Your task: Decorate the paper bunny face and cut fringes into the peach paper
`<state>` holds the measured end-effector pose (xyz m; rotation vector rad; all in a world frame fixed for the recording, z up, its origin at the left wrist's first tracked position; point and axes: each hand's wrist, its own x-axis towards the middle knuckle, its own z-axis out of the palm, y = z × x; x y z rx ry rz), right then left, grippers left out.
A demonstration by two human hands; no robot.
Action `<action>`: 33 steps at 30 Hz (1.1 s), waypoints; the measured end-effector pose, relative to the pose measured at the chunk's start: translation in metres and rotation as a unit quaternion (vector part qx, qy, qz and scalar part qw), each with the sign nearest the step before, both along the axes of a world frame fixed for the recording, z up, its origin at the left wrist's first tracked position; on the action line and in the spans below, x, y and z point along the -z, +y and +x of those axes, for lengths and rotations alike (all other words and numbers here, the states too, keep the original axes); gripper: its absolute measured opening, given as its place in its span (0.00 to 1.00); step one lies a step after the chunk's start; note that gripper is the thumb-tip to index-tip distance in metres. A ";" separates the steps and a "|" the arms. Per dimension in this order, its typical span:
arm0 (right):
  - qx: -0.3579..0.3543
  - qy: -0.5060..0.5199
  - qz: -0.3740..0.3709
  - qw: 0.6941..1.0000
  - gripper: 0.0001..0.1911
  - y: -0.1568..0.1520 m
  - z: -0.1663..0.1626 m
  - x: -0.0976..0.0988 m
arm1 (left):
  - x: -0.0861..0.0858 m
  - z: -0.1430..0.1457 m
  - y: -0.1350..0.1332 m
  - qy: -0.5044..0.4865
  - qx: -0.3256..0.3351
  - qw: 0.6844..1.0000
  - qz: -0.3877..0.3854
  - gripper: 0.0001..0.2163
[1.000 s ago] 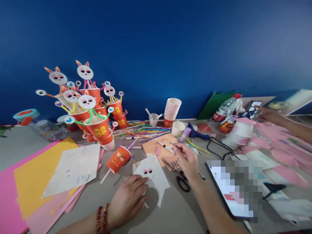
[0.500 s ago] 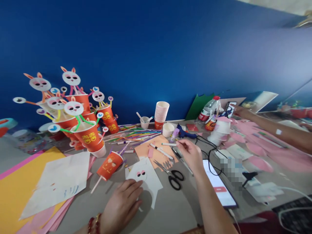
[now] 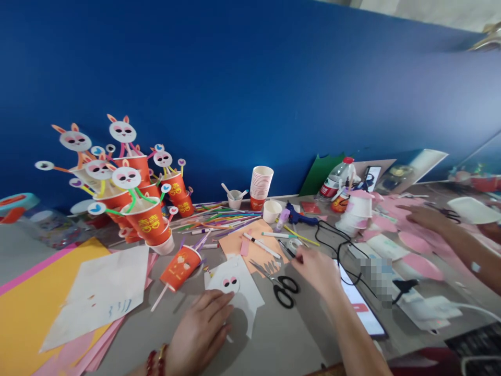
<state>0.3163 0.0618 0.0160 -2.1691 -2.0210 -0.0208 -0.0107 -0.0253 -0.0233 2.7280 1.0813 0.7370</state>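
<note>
Dropping back from the markers, the right hand (image 3: 318,267) now sits lower and closer to the black-handled scissors (image 3: 284,291) than half a second ago. A co-worker's hand (image 3: 426,216) has left the far edge of the table for the pink paper shapes (image 3: 415,243).

At far left, a yellow sheet (image 3: 35,297) is cut off by the frame. Behind it stands a cluster of bunny cups (image 3: 133,206), their lower rows hiding one another. An orange cup (image 3: 180,267) lies tipped on its side with a straw through it.

The left hand (image 3: 203,326) enters from the bottom edge, with the beaded wrist partly out of frame. It lies palm down, fingers stretched flat and loose, gripping nothing. Its fingertips press the lower left part of the white bunny cutout (image 3: 245,298), and the pink-eyed face shows just past them. The cutout lies on the grey table (image 3: 285,337) between the tipped cup and the scissors, just beside an orange sheet (image 3: 250,243).

The right hand shows its back to the camera, fingers curled down and forward. The knuckles hide the tips, so whether they pinch anything cannot be told. A dark pen (image 3: 285,249) lies just beyond them. The forearm runs up from the bottom edge beside a phone (image 3: 364,319), whose screen is partly blurred.
</note>
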 end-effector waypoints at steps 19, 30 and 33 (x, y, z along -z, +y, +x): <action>-0.418 0.049 -0.010 0.907 0.09 -0.077 -0.072 -0.019 | -0.042 -0.001 -0.012 0.041 -0.032 0.998 -0.043 0.10; -0.200 0.558 -0.093 0.800 0.23 -0.075 -0.012 -0.026 | -0.077 -0.011 0.053 0.153 -0.126 0.977 0.074 0.08; -0.204 0.660 -0.154 0.707 0.18 -0.077 -0.036 -0.022 | -0.061 0.010 0.086 0.192 -0.130 0.969 0.090 0.08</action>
